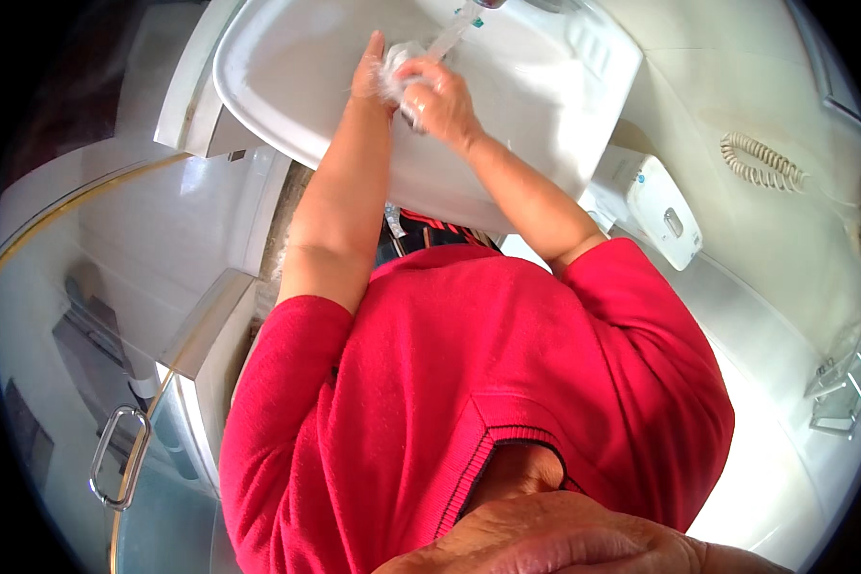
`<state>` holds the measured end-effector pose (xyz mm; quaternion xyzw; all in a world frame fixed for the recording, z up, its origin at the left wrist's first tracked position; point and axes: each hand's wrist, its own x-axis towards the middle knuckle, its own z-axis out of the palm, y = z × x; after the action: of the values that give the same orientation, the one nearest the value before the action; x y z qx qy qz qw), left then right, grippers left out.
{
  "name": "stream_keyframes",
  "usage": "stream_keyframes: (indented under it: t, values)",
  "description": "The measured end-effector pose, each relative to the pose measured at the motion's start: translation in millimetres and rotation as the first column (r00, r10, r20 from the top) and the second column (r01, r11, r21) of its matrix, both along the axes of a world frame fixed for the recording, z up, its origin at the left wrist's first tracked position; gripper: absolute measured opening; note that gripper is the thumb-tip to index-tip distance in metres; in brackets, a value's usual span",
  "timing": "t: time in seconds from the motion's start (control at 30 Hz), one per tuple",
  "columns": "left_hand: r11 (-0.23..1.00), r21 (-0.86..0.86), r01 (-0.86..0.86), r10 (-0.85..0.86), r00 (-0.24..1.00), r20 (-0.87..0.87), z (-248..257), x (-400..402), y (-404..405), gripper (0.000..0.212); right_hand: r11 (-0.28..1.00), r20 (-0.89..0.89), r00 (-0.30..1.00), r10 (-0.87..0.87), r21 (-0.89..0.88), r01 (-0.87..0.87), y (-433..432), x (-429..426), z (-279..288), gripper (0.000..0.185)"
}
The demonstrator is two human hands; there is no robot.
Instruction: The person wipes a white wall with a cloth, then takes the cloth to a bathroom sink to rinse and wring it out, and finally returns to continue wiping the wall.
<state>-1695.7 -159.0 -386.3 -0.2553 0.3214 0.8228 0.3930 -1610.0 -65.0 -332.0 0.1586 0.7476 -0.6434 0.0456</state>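
Observation:
Over the white washbasin (430, 188), both hands are on a wet, crumpled white piece of soft material (400, 64). Whether it is cloth or something else cannot be told. My left hand (368, 77) supports it from the left side, thumb pointing up. From the right, my right hand (441, 100) presses its curled fingers onto the same piece. A stream of water (453, 30) runs down from the faucet (489, 3) at the top edge and strikes the piece beside the right fingers. Splashes blur its outline, and the left palm is hidden.
Right of the basin, a white wall-mounted dispenser (666, 215) juts out near my right elbow. A coiled cord (760, 163) hangs farther right, above a wire rack (839, 398). On the left stands a glass door with a metal handle (120, 458).

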Motion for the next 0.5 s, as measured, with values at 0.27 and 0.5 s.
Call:
stream_keyframes:
  t: [0.27,0.5]
  values:
    - [0.997,-0.009,-0.08,0.08,0.994,-0.07,7.6,26.0,31.7,0.034,0.82,-0.245,0.969,-0.014,0.552,0.151,29.0,-8.6,-51.5,0.03]
    - [0.983,-0.169,-0.073,0.038,0.978,-0.204,-17.7,11.0,20.3,0.045,0.799,-0.114,0.941,-0.318,0.503,0.331,71.2,-25.5,-99.5,0.036]
